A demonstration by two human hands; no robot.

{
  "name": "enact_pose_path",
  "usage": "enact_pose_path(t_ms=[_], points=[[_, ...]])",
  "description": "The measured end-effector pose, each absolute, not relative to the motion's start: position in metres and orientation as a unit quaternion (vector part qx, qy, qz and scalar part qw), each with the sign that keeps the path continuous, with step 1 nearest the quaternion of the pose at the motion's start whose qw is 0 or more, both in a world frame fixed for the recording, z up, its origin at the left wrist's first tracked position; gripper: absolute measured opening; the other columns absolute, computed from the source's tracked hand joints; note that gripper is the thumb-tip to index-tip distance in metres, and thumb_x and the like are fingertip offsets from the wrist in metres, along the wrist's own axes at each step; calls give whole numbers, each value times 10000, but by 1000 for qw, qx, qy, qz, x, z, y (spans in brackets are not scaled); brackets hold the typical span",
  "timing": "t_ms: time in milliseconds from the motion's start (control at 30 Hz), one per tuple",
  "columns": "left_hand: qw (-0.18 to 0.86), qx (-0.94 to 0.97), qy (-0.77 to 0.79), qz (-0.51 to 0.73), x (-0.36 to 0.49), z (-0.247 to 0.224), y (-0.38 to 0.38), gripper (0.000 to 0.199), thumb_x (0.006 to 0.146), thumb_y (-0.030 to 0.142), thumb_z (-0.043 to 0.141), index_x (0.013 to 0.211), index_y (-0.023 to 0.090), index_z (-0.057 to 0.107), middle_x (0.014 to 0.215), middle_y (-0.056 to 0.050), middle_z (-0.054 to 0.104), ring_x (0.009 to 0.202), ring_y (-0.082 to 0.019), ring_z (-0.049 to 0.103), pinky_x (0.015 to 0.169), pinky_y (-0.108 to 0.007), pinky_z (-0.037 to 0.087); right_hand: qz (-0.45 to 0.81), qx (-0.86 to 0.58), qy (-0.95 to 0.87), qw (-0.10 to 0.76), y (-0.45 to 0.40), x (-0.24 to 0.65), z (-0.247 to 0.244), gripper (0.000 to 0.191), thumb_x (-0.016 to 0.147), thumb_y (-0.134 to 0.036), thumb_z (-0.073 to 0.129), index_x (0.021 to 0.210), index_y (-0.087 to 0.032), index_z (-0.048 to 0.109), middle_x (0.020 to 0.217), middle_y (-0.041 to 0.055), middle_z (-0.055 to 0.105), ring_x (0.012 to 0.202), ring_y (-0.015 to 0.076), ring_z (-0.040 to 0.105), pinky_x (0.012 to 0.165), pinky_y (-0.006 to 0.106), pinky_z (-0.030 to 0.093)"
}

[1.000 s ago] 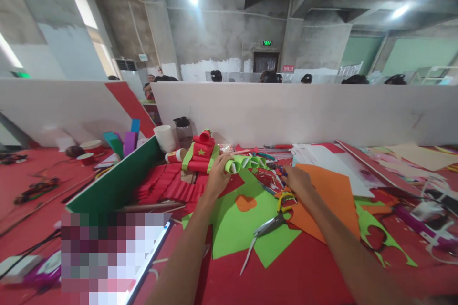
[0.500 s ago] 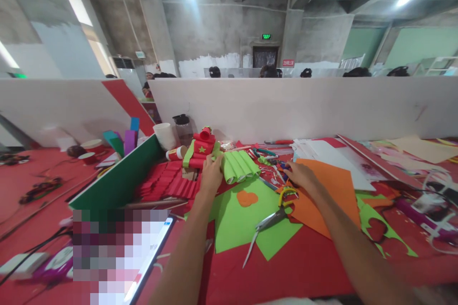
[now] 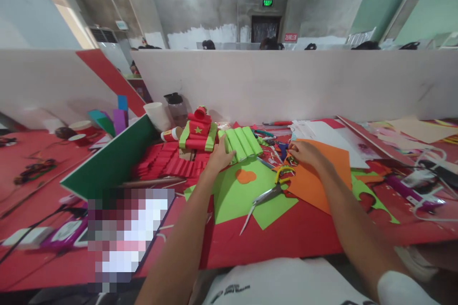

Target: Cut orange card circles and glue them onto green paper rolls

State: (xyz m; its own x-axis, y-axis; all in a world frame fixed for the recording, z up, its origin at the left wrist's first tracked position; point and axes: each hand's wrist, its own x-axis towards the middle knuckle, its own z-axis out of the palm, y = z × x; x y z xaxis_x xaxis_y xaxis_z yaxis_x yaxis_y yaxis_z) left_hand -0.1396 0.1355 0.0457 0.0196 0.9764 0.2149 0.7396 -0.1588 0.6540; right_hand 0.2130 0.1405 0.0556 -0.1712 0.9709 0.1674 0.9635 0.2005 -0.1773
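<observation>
My left hand (image 3: 220, 155) is at the left edge of a piece of light green pleated paper (image 3: 244, 143), with thumb and fingers around that edge. My right hand (image 3: 305, 152) is over the left corner of an orange sheet (image 3: 322, 178), fingers bent together beside a small dark blue item (image 3: 283, 150); what they pinch is hidden. Scissors with yellow handles (image 3: 268, 193) lie on light green sheets (image 3: 232, 205) between my arms. An orange paper cutout (image 3: 245, 176) rests there too. Left of my left hand stands a red and green paper model (image 3: 198, 131) with a star.
Red pleated paper (image 3: 168, 164) lies beside a green board (image 3: 110, 157). A white cup (image 3: 157, 115) and a dark-lidded bottle (image 3: 176, 108) stand behind. A phone (image 3: 166, 198) lies front left. White sheets (image 3: 322, 138) and a purple power strip (image 3: 408, 193) are at right.
The view has tilted down. The green pleated paper has turned, so its folds now face up more. My right hand stays near the blue item, its fingers drawn closer together.
</observation>
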Motion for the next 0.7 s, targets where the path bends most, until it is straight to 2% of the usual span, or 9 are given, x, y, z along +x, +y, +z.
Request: enact_pose_path(t_ms=[133, 233, 333, 433, 533, 600, 700], points=[[149, 667, 618, 388, -140, 51, 133, 727, 876, 404, 587, 1500, 226, 260, 1352, -184, 518, 1226, -332, 541, 1004, -467, 435, -3, -645, -751, 137, 141, 217, 57, 209, 854, -284, 529, 952, -217, 702, 959, 81, 730, 819, 212, 628, 664, 268, 377], [130, 635, 630, 427, -141, 53, 131, 589, 919, 446, 502, 1449, 236, 357, 1303, -165, 527, 1226, -326, 523, 995, -473, 441, -4, -662, -737, 135, 141, 219, 55, 234, 846, -312, 537, 954, -218, 721, 920, 82, 733, 822, 225, 639, 688, 281, 403], [149, 630, 642, 411, -143, 54, 130, 495, 953, 479, 406, 1378, 232, 464, 1249, -171, 523, 1167, -325, 546, 968, -482, 453, -8, -685, -716, 136, 141, 221, 54, 272, 850, -332, 528, 997, -217, 725, 964, 106, 720, 882, 256, 643, 741, 308, 434], [186, 640, 644, 375, -145, 53, 132, 514, 887, 447, 556, 1363, 263, 496, 1272, -149, 485, 982, -279, 612, 920, -461, 485, -41, -753, -642, 140, 139, 227, 56, 384, 856, -433, 532, 1138, -225, 689, 1107, 171, 654, 1039, 341, 597, 829, 408, 456], [227, 643, 628, 376, -146, 50, 138, 538, 795, 309, 691, 1314, 260, 559, 1245, -119, 494, 817, -203, 614, 830, -388, 530, -60, -807, -573, 131, 138, 239, 57, 536, 845, -561, 520, 1285, -264, 601, 1233, 199, 569, 1132, 399, 538, 888, 537, 435], [237, 639, 602, 417, -147, 47, 143, 482, 794, 258, 688, 1268, 230, 600, 1158, -98, 541, 778, -174, 602, 802, -351, 540, -51, -815, -566, 116, 138, 248, 55, 575, 840, -594, 506, 1319, -281, 566, 1249, 192, 561, 1135, 405, 537, 905, 587, 411], [210, 628, 553, 505, -149, 43, 150, 427, 838, 261, 638, 1259, 193, 605, 1074, -79, 590, 827, -168, 613, 848, -342, 537, -43, -817, -566, 99, 139, 258, 51, 595, 833, -596, 509, 1335, -279, 544, 1239, 183, 576, 1129, 401, 548, 912, 599, 404]])
